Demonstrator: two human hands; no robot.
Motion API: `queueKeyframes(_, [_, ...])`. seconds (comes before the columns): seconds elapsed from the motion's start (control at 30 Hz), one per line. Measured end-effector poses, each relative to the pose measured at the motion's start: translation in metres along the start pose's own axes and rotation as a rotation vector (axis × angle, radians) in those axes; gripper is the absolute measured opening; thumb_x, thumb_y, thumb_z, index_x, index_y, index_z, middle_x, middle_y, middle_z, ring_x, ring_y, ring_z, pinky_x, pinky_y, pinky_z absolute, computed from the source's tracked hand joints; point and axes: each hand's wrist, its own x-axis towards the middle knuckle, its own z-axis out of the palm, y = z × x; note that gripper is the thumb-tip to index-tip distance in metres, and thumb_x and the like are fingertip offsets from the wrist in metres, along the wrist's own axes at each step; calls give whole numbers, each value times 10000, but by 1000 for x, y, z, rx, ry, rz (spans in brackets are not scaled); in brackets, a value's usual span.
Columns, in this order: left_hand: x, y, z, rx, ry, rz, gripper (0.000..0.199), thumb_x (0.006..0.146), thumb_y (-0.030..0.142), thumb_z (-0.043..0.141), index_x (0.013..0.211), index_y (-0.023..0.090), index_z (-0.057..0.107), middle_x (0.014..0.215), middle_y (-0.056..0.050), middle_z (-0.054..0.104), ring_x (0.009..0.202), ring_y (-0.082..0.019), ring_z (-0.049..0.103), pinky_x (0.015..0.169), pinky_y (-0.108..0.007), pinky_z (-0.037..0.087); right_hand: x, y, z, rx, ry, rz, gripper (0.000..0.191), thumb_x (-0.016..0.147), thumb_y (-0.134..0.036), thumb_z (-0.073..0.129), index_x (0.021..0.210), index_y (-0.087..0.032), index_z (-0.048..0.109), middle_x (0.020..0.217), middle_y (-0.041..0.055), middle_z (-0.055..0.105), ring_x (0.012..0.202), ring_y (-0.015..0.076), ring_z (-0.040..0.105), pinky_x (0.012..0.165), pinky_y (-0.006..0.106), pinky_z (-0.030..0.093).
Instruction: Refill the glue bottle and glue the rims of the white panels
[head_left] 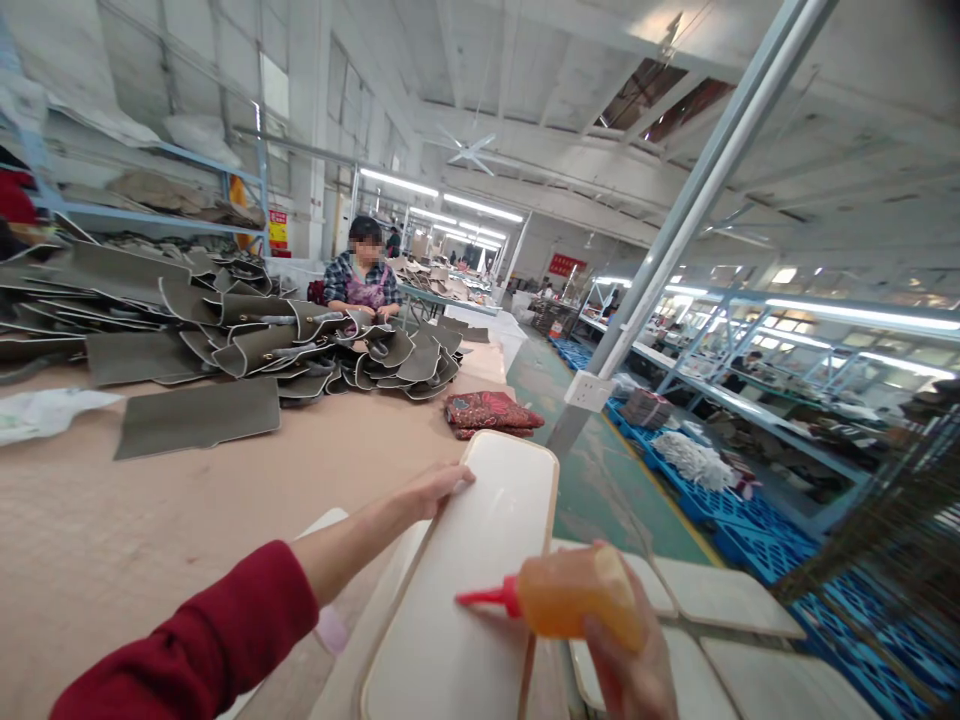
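Observation:
A long white panel with rounded corners and a tan edge (465, 560) lies tilted across the front of the view. My left hand (439, 487) grips its upper left edge, the thumb resting on the white face. In my right hand (630, 640) is a clear squeeze bottle of amber liquid (566, 596), held on its side. Its red nozzle points left, with the tip at or just above the middle of the panel; contact cannot be made out.
Grey-green cut pieces (199, 415) are heaped on the tan table (360, 450). A folded red patterned cloth (491, 412) lies beyond the panel. More pale panels (724, 597) lie at the right, near a metal post (637, 300). Another person (364, 280) sits across the table.

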Motion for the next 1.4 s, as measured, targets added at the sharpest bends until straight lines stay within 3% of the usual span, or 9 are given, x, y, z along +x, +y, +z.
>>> queueKeyframes(0.1, [-1, 2, -6, 27, 22, 3, 212, 656, 155, 527, 865, 192, 532, 674, 0, 629, 584, -163, 606, 471, -228, 487, -12, 1, 0, -58, -35, 56, 794, 484, -400, 827, 1194, -227, 518, 981, 70, 682, 813, 226, 643, 693, 280, 511])
queueKeyframes(0.2, [-6, 3, -4, 41, -18, 17, 221, 650, 160, 536, 867, 197, 534, 715, -5, 645, 640, -177, 628, 504, -243, 506, 19, -16, 1, 13, 121, -82, 748, 489, -283, 845, 1172, -244, 542, 989, 29, 666, 847, 179, 621, 737, 247, 499])
queueKeyframes(0.3, [-9, 3, 0, 27, -88, 23, 271, 629, 162, 560, 896, 203, 536, 736, -3, 651, 676, -190, 640, 533, -260, 520, 47, -25, 0, 51, 174, -137, 722, 527, -260, 830, 1185, -271, 532, 1040, -22, 619, 897, 121, 576, 837, 215, 454])
queueKeyframes(0.53, [-2, 6, -15, 59, -35, 33, 250, 650, 175, 545, 899, 198, 531, 697, 1, 632, 597, -157, 606, 490, -229, 491, -3, 3, -5, 13, -15, 65, 755, 512, -385, 808, 1192, -218, 524, 1001, 91, 663, 826, 237, 631, 701, 309, 506])
queueKeyframes(0.77, [-5, 9, -6, 48, -142, 23, 285, 607, 184, 575, 886, 205, 519, 707, 7, 632, 661, -181, 637, 532, -245, 501, 49, -22, -13, 64, 213, -156, 699, 552, -264, 819, 1192, -277, 539, 1054, -28, 607, 922, 128, 566, 912, 263, 413])
queueKeyframes(0.9, [0, 9, -8, 16, -112, 28, 263, 609, 178, 562, 866, 194, 511, 682, -2, 633, 604, -173, 617, 500, -243, 485, 16, 1, -17, 49, 133, -31, 729, 537, -340, 807, 1200, -214, 533, 1014, 74, 658, 873, 222, 620, 780, 329, 491])
queueKeyframes(1.0, [6, 9, -10, 38, -84, 32, 260, 620, 175, 546, 877, 198, 510, 688, -2, 632, 601, -172, 614, 484, -234, 471, -8, 12, -14, 29, 48, 75, 801, 497, -401, 812, 1217, -231, 504, 983, 83, 679, 841, 245, 633, 720, 340, 506])
queueKeyframes(1.23, [9, 13, 8, 76, -189, 27, 300, 620, 192, 577, 916, 213, 532, 740, 6, 646, 688, -188, 642, 540, -243, 507, 54, -21, -8, 120, 254, -191, 697, 566, -227, 809, 1194, -275, 510, 1107, -31, 611, 938, 115, 562, 882, 232, 427])
queueKeyframes(1.4, [29, 18, 20, 75, -106, -22, 294, 659, 227, 609, 937, 220, 516, 690, 12, 637, 570, -183, 630, 479, -246, 496, 11, 4, -14, 141, 144, -43, 788, 463, -266, 849, 1183, -184, 538, 1019, 79, 670, 855, 221, 627, 751, 319, 499])
